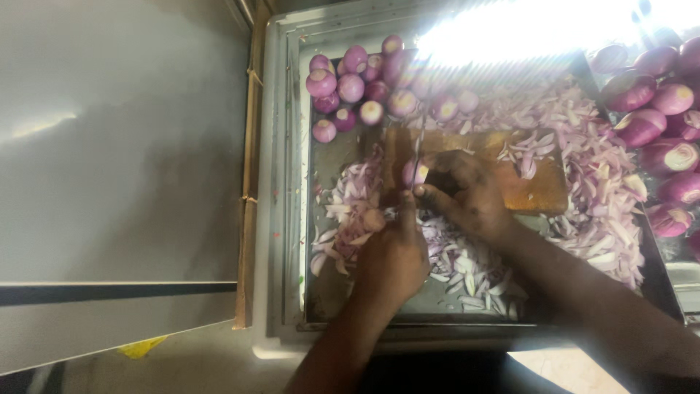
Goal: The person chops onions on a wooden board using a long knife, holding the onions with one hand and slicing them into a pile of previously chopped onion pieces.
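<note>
Here, near the centre of a metal tray, the left hand has its fingers closed on a small peeled onion piece and pins it against the wooden cutting board. The right hand, at about 2 o'clock from the left, is curled shut around a knife handle. The knife blade is thin and hard to make out; its long axis appears to run toward 12 o'clock, tip pointing away from the person, edge beside the onion piece. Sliced onion lies heaped at 9 o'clock of the hands, and more slices spread toward 3 o'clock, covering part of the board. Whole peeled onions cluster at 11 o'clock. Unpeeled-looking larger onions sit at 2 o'clock, beyond the tray's edge. Glare hides the far rim.
</note>
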